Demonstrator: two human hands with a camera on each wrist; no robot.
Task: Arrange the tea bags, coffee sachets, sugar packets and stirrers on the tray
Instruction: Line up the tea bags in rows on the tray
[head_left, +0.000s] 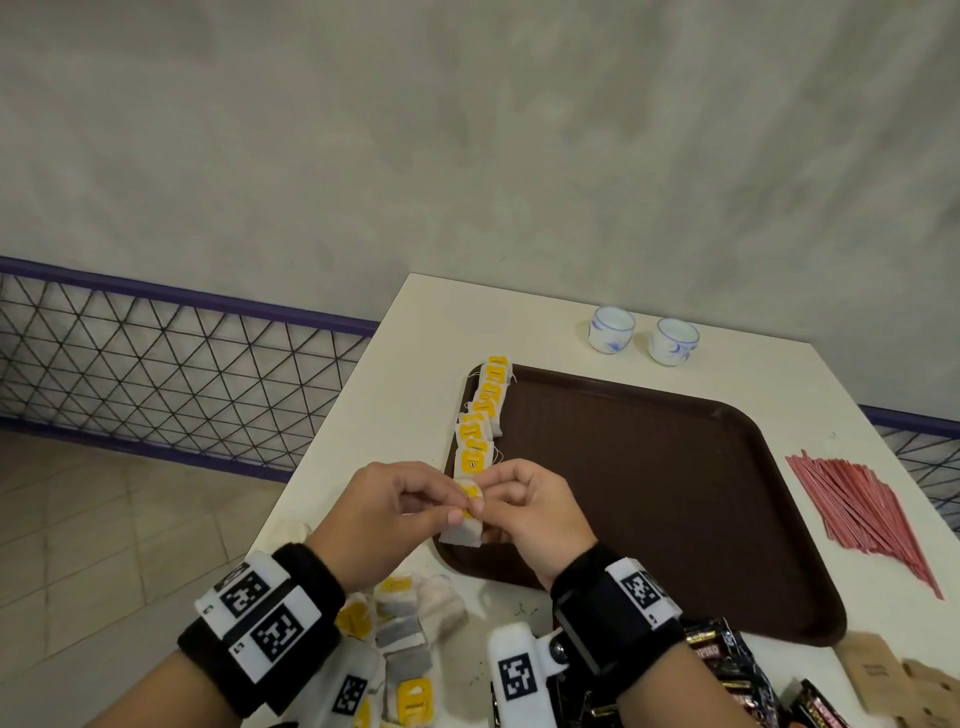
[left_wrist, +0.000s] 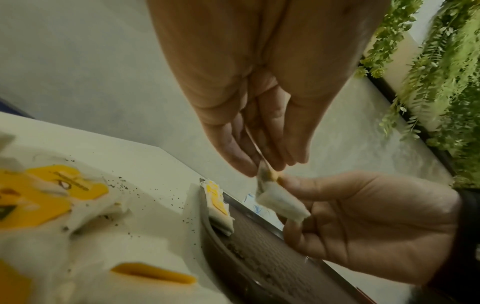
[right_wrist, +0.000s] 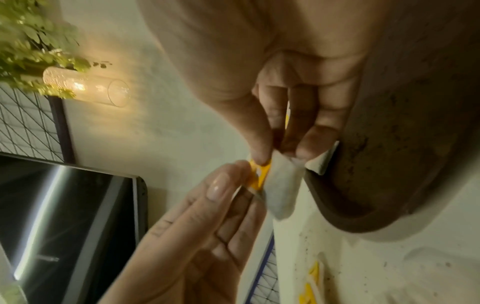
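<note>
Tea bag (head_left: 464, 531) seemingly pinched by both hands' curled fingertips above tray (head_left: 675, 493).

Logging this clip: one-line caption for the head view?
Both hands pinch a tea bag over the brown tray's near-left corner, below a tea-bag row.

White tea bag (head_left: 464, 531) with yellow tag, pinched above brown tray's (head_left: 675, 499) 8 o'clock corner; a row of tea bags (head_left: 480, 418) overlaps its 9 o'clock rim; red stirrers (head_left: 860, 512) fanned at 3 o'clock
</note>
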